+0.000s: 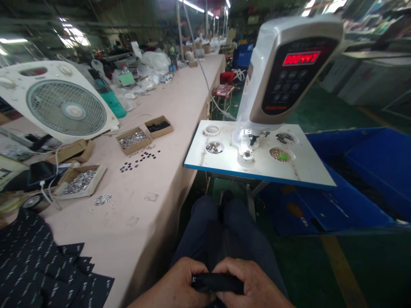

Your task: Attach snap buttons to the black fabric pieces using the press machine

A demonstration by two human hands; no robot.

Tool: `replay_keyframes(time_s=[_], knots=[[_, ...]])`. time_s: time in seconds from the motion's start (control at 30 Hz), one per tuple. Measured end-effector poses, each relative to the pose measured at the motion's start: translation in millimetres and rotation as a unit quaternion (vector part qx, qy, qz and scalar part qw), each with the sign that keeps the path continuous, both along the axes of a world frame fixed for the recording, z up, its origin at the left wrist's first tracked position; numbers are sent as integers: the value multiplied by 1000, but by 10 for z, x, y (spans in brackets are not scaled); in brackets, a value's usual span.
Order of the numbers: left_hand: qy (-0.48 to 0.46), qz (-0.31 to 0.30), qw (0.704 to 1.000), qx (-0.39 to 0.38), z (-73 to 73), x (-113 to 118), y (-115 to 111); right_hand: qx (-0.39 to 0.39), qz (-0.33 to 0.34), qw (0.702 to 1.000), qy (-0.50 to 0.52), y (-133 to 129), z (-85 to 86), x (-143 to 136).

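Low over my lap, my left hand [183, 280] grips one end of a folded piece of black fabric [216, 283] with small white marks. The other end is in my right hand [248, 278], with the thumb on top. Both hands are closed, and the strip runs level between them; its lower part is hidden. Ahead stands a white press machine [272, 77] with a red lit number display. Its white worktable [221, 164] has round wells, and several hold small metal parts.
On the long table [154, 239] at left are a white fan [72, 107], cardboard boxes of metal fasteners [80, 182], loose black fasteners [138, 161] and a stack of black printed fabric [48, 269]. Blue bins [324, 209] stand right of the machine. A red chair [223, 90] is farther back.
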State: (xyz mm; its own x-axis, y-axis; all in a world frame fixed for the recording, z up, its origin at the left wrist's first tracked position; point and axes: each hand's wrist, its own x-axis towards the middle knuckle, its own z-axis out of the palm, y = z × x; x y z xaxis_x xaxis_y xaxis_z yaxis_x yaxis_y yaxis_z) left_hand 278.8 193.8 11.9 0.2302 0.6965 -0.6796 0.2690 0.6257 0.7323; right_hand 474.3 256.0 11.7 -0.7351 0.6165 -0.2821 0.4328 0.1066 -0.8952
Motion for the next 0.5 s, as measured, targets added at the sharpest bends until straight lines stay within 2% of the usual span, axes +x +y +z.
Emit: replay_keyframes(time_s=[0.27,0.37,0.5], knots=[[-17,-18,999,36,-320,-91,-27,-30,12,999,-20,80,-2,-21],[2,-14,996,92,-352,-91,30,-7,10,999,-30,152,9,-27],[18,9,981,194,-353,-92,165,65,14,996,-59,365,58,32]])
